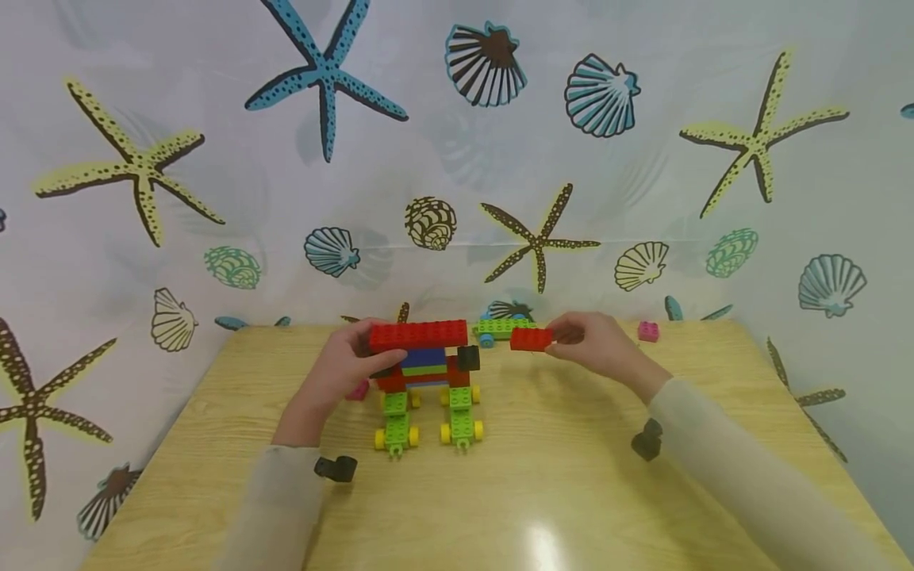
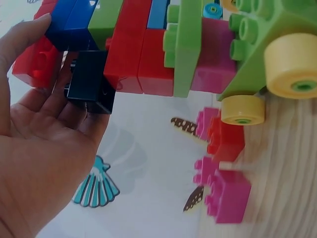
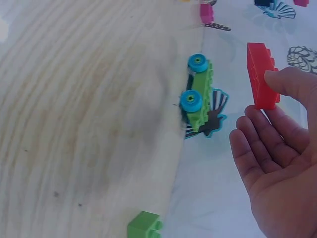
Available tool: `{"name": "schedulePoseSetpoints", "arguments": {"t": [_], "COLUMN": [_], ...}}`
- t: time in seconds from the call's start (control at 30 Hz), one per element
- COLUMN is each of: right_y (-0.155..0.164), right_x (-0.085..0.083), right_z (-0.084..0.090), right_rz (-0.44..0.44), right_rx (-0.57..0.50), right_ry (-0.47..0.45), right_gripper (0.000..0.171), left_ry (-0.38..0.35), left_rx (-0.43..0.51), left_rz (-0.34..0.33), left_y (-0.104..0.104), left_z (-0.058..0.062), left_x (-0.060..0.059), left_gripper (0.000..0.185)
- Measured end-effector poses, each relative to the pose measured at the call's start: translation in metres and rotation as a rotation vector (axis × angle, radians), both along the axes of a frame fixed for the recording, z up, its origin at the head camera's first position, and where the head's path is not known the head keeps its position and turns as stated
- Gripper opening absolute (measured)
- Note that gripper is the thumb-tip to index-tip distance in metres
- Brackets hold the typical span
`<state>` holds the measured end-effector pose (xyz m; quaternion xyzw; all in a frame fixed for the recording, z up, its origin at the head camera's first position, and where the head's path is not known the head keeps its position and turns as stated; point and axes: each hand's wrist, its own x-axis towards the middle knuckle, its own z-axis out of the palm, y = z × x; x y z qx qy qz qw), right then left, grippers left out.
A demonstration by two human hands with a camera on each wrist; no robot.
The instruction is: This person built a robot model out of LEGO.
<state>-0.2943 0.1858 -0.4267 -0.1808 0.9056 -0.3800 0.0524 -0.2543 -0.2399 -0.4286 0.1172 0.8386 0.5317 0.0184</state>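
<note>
A brick build stands mid-table on two green chassis with yellow wheels. It stacks red, blue and green layers under a long red brick, with a black brick at its right. My left hand grips the build's left side. In the left wrist view the thumb lies on the red and blue layers and the fingers sit behind a black brick. My right hand pinches a small red brick just right of the build, off the table. The thumb presses that red brick.
A green chassis with blue wheels lies at the table's back edge. A pink brick sits at the back right. More pink bricks and a red one lie behind the build. A starfish-and-shell curtain backs the wooden table.
</note>
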Motion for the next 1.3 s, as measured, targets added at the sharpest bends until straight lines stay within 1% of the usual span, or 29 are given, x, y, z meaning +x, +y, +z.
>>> {"name": "schedulePoseSetpoints", "arguments": {"t": [0.1, 0.2, 0.3, 0.4, 0.57, 0.67, 0.8, 1.0, 1.1, 1.3], "right_y": [0.002, 0.004, 0.004, 0.003, -0.001, -0.006, -0.014, -0.025, -0.030, -0.038], "right_x": [0.002, 0.003, 0.003, 0.005, 0.010, 0.016, 0.022, 0.028, 0.029, 0.030], "right_z": [0.010, 0.021, 0.031, 0.042, 0.056, 0.062, 0.068, 0.073, 0.073, 0.069], "right_rz": [0.002, 0.005, 0.000, -0.002, 0.005, 0.024, 0.054, 0.090, 0.105, 0.126], "right_rx": [-0.016, -0.030, -0.051, -0.061, -0.082, -0.101, -0.121, -0.141, -0.150, -0.145], "right_ry": [0.015, 0.032, 0.044, 0.054, 0.034, 0.029, 0.034, 0.021, 0.008, 0.013], "right_gripper": [0.039, 0.038, 0.038, 0.038, 0.040, 0.040, 0.039, 0.040, 0.041, 0.041], "left_ry": [0.015, 0.033, 0.025, 0.007, -0.030, -0.029, -0.006, -0.008, -0.009, -0.008], "left_rx": [0.005, 0.026, 0.070, 0.103, 0.115, 0.122, 0.128, 0.144, 0.151, 0.141], "left_rz": [-0.010, -0.034, -0.069, -0.086, -0.064, -0.063, -0.067, -0.071, -0.073, -0.071], "left_y": [0.008, 0.018, 0.028, 0.039, 0.059, 0.069, 0.080, 0.091, 0.096, 0.103], "left_z": [-0.002, -0.003, -0.005, -0.006, -0.008, -0.008, -0.009, -0.009, -0.009, -0.008], "left_x": [-0.001, -0.002, -0.002, -0.001, 0.001, 0.002, 0.004, 0.005, 0.006, 0.009], "left_gripper": [0.052, 0.049, 0.048, 0.050, 0.051, 0.051, 0.049, 0.047, 0.047, 0.047]}}
